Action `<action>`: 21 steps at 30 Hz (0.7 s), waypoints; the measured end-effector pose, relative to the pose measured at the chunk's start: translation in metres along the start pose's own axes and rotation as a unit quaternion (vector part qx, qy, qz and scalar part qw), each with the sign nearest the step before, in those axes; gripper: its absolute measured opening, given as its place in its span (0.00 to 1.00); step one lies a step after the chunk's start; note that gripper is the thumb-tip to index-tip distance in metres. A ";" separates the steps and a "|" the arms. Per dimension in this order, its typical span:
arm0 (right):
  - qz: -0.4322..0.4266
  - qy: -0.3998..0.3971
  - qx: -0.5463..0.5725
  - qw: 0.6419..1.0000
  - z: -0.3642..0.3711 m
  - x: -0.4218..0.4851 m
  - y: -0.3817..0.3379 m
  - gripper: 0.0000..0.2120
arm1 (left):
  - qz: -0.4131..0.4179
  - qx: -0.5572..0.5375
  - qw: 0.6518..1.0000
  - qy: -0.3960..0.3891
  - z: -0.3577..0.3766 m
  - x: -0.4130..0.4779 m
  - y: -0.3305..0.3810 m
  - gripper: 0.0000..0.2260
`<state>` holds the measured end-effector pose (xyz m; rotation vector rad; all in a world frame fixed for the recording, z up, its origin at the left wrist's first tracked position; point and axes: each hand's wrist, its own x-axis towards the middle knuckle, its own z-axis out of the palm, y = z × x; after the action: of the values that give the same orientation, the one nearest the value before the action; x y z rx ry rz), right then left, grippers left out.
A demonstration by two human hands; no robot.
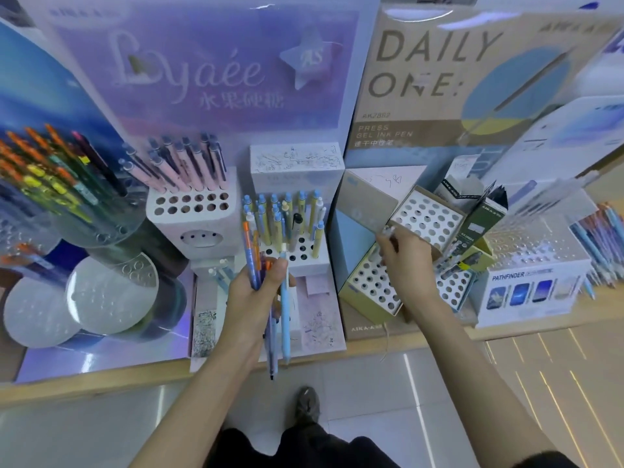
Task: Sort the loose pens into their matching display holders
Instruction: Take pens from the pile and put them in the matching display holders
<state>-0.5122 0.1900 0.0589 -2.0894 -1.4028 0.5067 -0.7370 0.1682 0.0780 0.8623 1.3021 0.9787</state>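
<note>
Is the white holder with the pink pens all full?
Partly full. The white holder has pink pens at the back; two front rows of holes are empty.

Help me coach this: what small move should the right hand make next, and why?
Probably lower the pale pen pinched by the right hand into an empty hole of the perforated holder beside it; the left hand holds the bundle of pens.

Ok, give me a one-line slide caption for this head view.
Left hand grips a bundle of loose pens while the right hand pinches a pale pen beside a tilted perforated holder.
</note>
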 end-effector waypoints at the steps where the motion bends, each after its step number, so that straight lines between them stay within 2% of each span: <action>1: 0.002 -0.007 0.001 1.000 -0.002 -0.003 -0.001 0.13 | -0.002 -0.006 1.000 -0.001 -0.001 -0.001 0.001 0.21; 4: 0.010 0.025 0.012 1.000 -0.008 -0.026 -0.006 0.08 | 0.003 -0.038 0.999 -0.010 -0.003 -0.001 0.003 0.19; 6: 0.013 0.058 0.068 0.996 -0.009 -0.050 -0.018 0.10 | 0.003 -0.056 0.998 -0.016 -0.004 -0.001 0.005 0.19; 7: 0.012 0.040 0.108 0.993 -0.007 -0.061 -0.028 0.10 | 0.001 -0.059 0.998 -0.019 -0.004 0.000 0.006 0.19; 10: -0.001 -0.142 0.184 0.973 0.009 -0.084 -0.060 0.10 | 0.002 -0.057 0.998 -0.025 -0.002 -0.001 0.006 0.17; 12: 0.001 -0.223 0.229 0.947 0.021 -0.091 -0.075 0.08 | 0.014 -0.055 0.998 -0.029 -0.003 -0.002 0.006 0.17; 17: 0.026 -0.275 0.365 0.889 0.037 -0.100 -0.083 0.02 | 0.033 -0.046 0.998 -0.024 -0.020 -0.006 0.000 0.12; 19: 0.031 -0.287 0.358 0.888 0.043 -0.104 -0.080 0.03 | 0.026 -0.052 0.998 -0.010 -0.031 -0.010 -0.004 0.12; 21: 0.044 -0.274 0.334 0.901 0.049 -0.107 -0.075 0.03 | 0.023 -0.063 0.998 0.018 -0.042 -0.015 -0.007 0.17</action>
<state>-0.6351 0.1249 0.0689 -1.4900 -1.1640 1.4723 -0.7778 0.1508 0.0729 0.7843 1.2413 1.1041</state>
